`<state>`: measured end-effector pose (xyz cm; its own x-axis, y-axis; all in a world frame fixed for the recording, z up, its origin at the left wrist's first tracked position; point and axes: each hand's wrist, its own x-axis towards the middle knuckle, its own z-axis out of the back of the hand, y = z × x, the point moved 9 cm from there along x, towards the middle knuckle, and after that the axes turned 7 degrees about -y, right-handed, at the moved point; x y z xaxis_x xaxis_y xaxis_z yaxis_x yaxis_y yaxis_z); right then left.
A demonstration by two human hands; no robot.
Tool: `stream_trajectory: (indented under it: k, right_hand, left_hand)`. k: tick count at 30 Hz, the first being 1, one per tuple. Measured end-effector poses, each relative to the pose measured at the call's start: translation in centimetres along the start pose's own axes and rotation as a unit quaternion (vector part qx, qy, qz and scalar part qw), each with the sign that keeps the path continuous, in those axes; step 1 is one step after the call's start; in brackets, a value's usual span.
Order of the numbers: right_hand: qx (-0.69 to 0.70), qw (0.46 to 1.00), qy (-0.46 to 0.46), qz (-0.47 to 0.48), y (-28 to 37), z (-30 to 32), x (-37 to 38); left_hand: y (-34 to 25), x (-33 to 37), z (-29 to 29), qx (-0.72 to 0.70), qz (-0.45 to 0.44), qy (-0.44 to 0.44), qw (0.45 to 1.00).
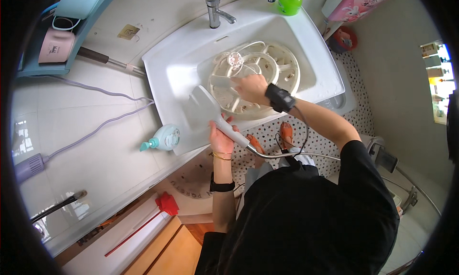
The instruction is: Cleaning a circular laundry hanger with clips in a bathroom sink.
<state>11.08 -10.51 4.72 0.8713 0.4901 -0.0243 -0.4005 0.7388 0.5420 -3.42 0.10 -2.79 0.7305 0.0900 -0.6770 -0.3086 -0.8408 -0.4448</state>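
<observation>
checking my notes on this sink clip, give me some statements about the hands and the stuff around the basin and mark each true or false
1. The left hand grips the handle of a white shower head. True.
2. The right hand rests on the tap. False: it is on the round cream slotted grille lying in the sink; the tap is untouched.
3. A green bottle stands at the back edge of the sink. True.
4. The grille lies on the floor. False: it sits in the sink basin.
5. A teal-capped bottle lies on its side by the sink's near corner. True.
6. Both wrists are bare. False: each wears a dark band.
</observation>
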Motion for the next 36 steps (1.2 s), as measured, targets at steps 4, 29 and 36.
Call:
stream_trajectory:
  k: [4, 29, 36]
  right_hand:
    - [-0.066, 0.998, 0.005, 0.006, -0.1, -0.4, 2.9]
    - [-0.280, 0.880, 0.195, 0.329, 6.6, 0.2, 11.0]
    - [-0.382, 0.835, 0.142, 0.370, 8.2, -7.2, 13.6]
  left_hand:
    - [-0.5, 0.4, 0.2, 0.015, -0.006, 0.009, 1.000]
    - [0.6, 1.3, -0.8, -0.097, 0.006, 0.045, 0.994]
    - [0.6, 1.3, -1.4, -0.102, 0.015, 0.047, 0.994]
